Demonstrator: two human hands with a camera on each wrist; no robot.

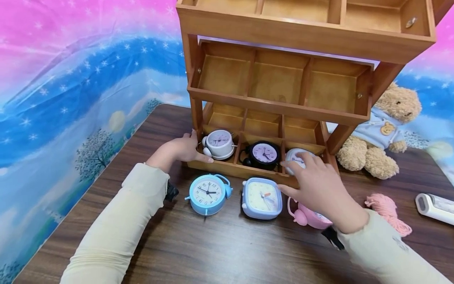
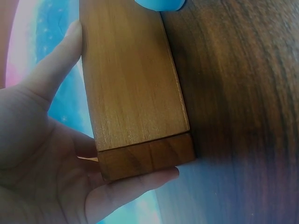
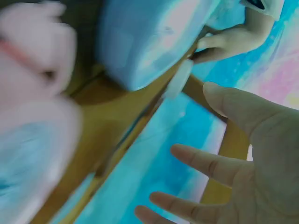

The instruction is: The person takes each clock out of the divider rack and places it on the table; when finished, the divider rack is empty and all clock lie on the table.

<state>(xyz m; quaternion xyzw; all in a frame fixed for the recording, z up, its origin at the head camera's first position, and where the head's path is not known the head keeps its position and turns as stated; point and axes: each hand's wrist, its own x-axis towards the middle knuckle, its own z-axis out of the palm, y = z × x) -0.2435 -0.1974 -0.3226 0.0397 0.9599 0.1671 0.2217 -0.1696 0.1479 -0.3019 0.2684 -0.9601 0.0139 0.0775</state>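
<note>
My left hand [image 1: 181, 148] grips the lower left corner of a tiered wooden shelf [image 1: 301, 24], its thumb along the top edge and a finger against the end in the left wrist view. Beside it, a white alarm clock [image 1: 219, 144] sits in the bottom tier's left compartment. A black alarm clock [image 1: 264, 153] occupies the middle one. Above a pale alarm clock [image 1: 291, 157] in the right compartment, my right hand [image 1: 320, 191] is spread with fingers apart, partly covering it. In front stand a light-blue round clock [image 1: 207, 194], a blue square clock [image 1: 262, 198] and a pink clock [image 1: 313, 217].
To the right of the shelf a teddy bear [image 1: 377, 132] sits on the dark wooden table [image 1: 227, 256]. A bundle of pink yarn [image 1: 388, 213] and a white device [image 1: 435, 207] lie at the right. A patterned cloth [image 1: 88, 79] hangs behind.
</note>
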